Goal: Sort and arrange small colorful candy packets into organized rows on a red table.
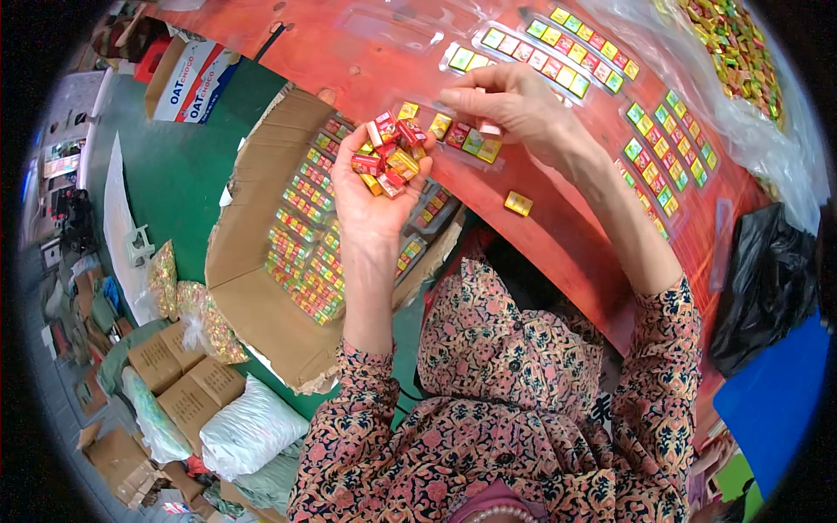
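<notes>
My left hand [373, 205] is cupped palm up over the open carton, holding a heap of small red and yellow packs [388, 161]. To its right, my right hand [514, 109] is curled above a clear plastic tray on the table. A red-and-white small pack [489, 129] shows against its lower fingers. Just below the thumb and fingertips is a yellow small pack [440, 125]; whether they touch it I cannot tell. More red, green and yellow packs [475, 142] sit in a row in that tray, partly under the hand. One loose yellow pack [518, 204] lies nearer the table edge.
Filled clear trays [558, 52] stand across the red table [558, 253]. A large cardboard carton [235, 235] below left holds several filled trays. Plastic sheeting with many loose packs [732, 52] lies far right, near a black bag [750, 288]. Boxes and sacks [248, 427] cover the floor at lower left.
</notes>
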The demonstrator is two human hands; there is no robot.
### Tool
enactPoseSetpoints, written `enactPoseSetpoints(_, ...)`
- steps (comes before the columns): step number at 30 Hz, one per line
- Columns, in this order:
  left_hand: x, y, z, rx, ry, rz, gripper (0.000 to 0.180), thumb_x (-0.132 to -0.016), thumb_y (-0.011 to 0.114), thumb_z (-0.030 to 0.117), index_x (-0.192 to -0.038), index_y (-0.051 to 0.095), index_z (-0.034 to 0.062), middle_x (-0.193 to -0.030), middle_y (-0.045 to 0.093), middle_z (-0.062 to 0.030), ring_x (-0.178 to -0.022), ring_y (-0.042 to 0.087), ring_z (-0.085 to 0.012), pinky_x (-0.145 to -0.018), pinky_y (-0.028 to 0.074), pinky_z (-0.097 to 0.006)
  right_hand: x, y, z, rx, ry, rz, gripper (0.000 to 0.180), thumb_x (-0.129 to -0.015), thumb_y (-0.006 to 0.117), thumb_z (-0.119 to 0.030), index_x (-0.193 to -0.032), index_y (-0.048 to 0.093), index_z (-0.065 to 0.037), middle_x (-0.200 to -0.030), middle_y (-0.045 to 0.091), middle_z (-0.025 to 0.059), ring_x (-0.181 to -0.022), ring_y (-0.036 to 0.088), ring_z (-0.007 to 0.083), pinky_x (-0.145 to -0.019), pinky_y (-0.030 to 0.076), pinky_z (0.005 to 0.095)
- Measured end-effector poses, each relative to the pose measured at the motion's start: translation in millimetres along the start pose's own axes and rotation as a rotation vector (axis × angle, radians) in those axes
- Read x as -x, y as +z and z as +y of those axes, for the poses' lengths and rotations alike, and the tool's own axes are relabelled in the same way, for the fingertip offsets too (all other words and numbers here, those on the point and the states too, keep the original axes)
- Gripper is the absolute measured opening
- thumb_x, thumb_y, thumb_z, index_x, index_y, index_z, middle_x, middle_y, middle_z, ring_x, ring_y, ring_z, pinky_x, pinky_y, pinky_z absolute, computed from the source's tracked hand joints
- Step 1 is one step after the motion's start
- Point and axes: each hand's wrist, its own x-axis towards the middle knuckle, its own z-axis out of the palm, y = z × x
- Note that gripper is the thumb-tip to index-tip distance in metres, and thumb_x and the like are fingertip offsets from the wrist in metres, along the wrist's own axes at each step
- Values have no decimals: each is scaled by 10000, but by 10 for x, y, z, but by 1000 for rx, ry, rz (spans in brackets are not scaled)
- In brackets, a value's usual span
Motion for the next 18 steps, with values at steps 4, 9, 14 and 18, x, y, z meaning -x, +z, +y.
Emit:
enactPoseSetpoints(4,63,123,-88,-20,26,-2,346,-813,497,328,-1010,566,52,-927,618,-139,-860,600,-329,-667,509,-399,5,-192,54,-658,107,-137,191,-836,595,-211,-858,552,-26,-731,554,36,-473,419,-19,-311,209,101)
enactPoseSetpoints(9,-19,33,-67,-94,78,2,327,-801,532,324,-1013,572,79,-936,625,-92,-885,605,-280,-603,526,-348,5,-177,77,-942,177,-46,245,-826,614,-230,-898,558,-3,-773,590,78,-601,547,88,-405,393,153)
enactPoseSetpoints(14,-90,260,-154,-42,-77,-94,359,-817,513,314,-1005,574,14,-943,624,-108,-880,608,-300,-576,546,-357,189,-625,-205,-708,-20,97,162,-811,632,-195,-865,599,-46,-714,571,12,-545,496,34,-379,310,137)
enactPoseSetpoints(18,-151,314,-128,-39,-63,-82,366,-816,518,307,-1000,572,-6,-944,622,-122,-882,607,-314,-559,558,-365,391,-1362,-525,-204,-245,524,201,-786,660,-205,-912,631,-51,-663,553,-23,-498,446,16,-377,282,159)
